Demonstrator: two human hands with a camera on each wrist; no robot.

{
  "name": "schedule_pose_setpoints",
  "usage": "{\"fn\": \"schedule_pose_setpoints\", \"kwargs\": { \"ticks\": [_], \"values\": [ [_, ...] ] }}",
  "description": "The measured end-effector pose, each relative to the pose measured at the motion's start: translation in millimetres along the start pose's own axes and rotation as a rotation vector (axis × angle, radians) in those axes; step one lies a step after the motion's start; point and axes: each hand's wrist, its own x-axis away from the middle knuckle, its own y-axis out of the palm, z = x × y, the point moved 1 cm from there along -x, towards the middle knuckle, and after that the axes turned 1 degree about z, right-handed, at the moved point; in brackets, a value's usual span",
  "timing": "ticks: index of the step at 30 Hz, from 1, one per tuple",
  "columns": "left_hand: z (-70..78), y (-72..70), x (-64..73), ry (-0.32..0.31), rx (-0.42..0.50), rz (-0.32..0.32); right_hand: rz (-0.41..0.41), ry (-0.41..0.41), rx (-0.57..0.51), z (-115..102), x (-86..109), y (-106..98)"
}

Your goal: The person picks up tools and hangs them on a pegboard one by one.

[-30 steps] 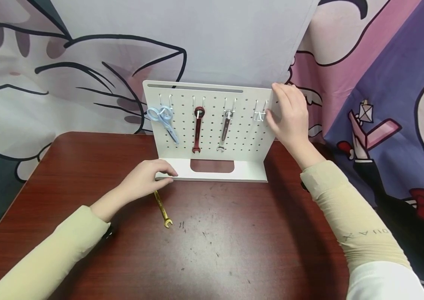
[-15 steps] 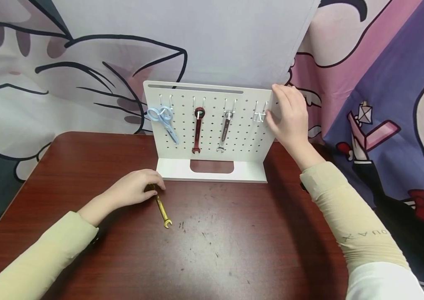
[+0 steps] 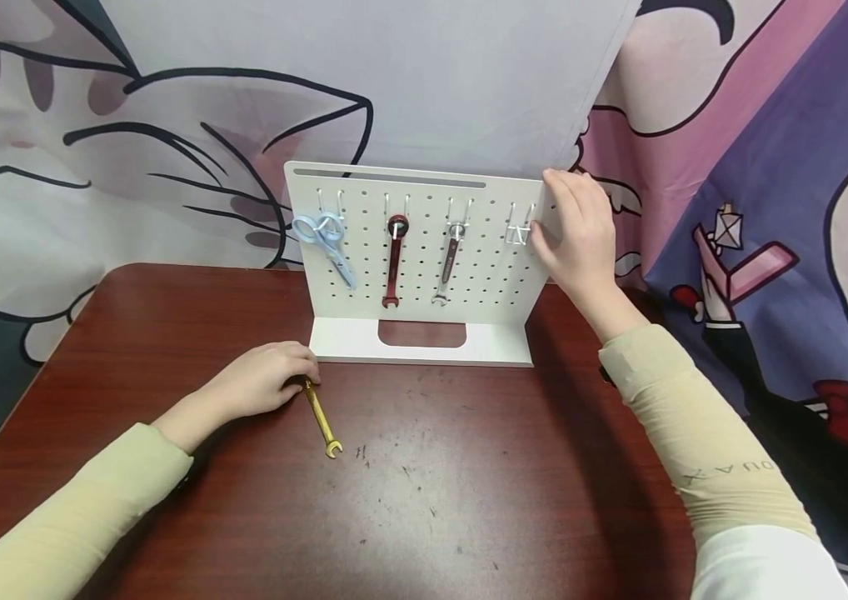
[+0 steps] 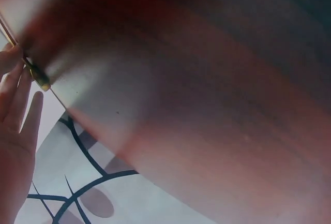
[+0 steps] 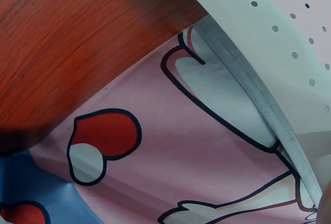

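Note:
At the table's left middle, my left hand [image 3: 262,379] pinches the upper end of a yellow-gold wrench [image 3: 321,421]; its open-ended jaw points toward me. The left wrist view shows thumb and fingers about the wrench [image 4: 39,75]. My right hand [image 3: 580,229] grips the upper right edge of a white pegboard stand [image 3: 424,179]. On the board's hooks hang light blue scissors [image 3: 326,242], a dark red wrench [image 3: 394,262] and a silver wrench with a dark handle [image 3: 450,262]. A clear double hook [image 3: 519,225] beside my right fingers bears nothing.
The stand's base rests on a reddish-brown wooden table [image 3: 424,483] near its back edge. Behind hangs a printed cloth [image 3: 469,83] with cartoon figures, close to the board. More cloth [image 3: 754,208] in pink and purple borders the right side.
My left hand has come down and left from the stand's front left corner onto the wrench's upper end. The right hand stays at the board's edge.

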Motion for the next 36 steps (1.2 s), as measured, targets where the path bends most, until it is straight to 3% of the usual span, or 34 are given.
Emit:
{"fn": "schedule_pose_setpoints", "kwargs": {
  "ticks": [7,12,27,36],
  "values": [
    [-0.2,-0.2,1.0,0.088,-0.070,0.060,0.004,0.005,-0.002,-0.8,-0.5,-0.8],
    [0.4,-1.0,1.5,0.110,-0.088,0.054,0.001,0.006,-0.002,-1.1,0.0,-1.3],
    [-0.9,1.1,3.9,-0.019,0.146,-0.064,-0.002,0.003,0.000,0.4,0.5,-1.6],
    [1.8,-6.0,4.8,-0.065,0.209,-0.077,-0.005,0.002,-0.001,1.3,0.4,-0.5]
  ]
}}
